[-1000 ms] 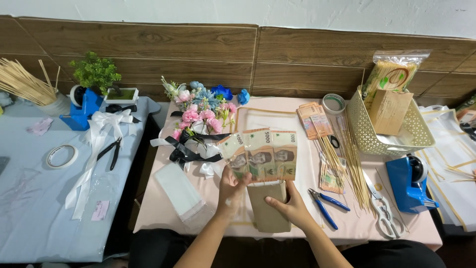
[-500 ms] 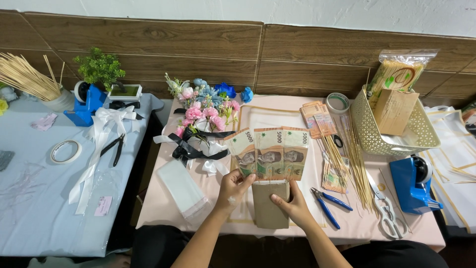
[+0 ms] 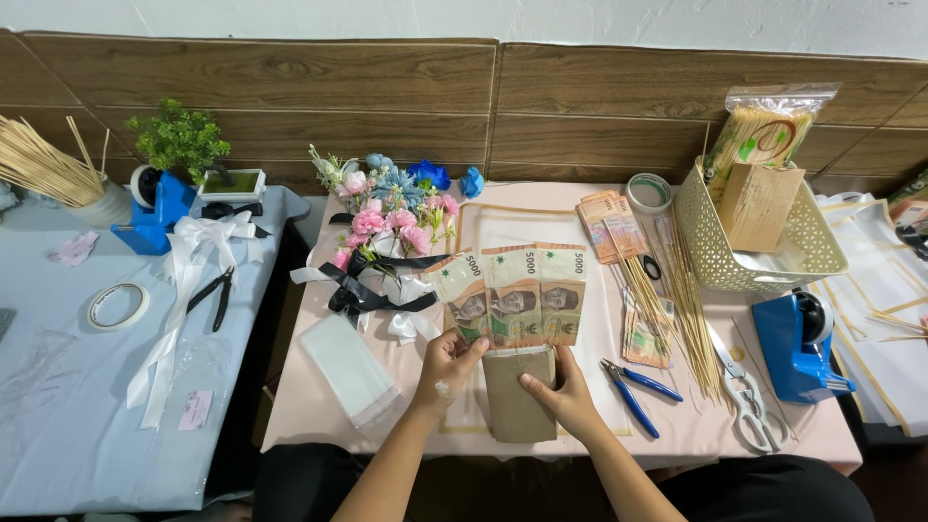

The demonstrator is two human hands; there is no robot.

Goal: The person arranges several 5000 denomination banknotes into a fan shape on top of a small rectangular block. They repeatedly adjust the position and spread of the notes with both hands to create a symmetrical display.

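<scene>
A fan of three brownish banknotes (image 3: 510, 293) stands out of the top of a brown paper sleeve (image 3: 517, 396) on the pink table (image 3: 541, 232). My left hand (image 3: 447, 364) pinches the lower left of the notes where they meet the sleeve. My right hand (image 3: 564, 393) grips the sleeve's right edge just under the notes. Both hands hold the same bundle slightly above the tabletop.
A pink and blue flower bouquet with black ribbon (image 3: 387, 232) lies to the left, and a clear plastic sleeve (image 3: 350, 371) lies beside it. Blue pliers (image 3: 633, 387), scissors (image 3: 744, 391), wooden skewers (image 3: 677, 300), a blue tape dispenser (image 3: 797, 343) and a cream basket (image 3: 764, 256) sit to the right.
The fanned notes and sleeve shifted a little to the right and up. My left hand moved from below the notes to their lower left edge.
</scene>
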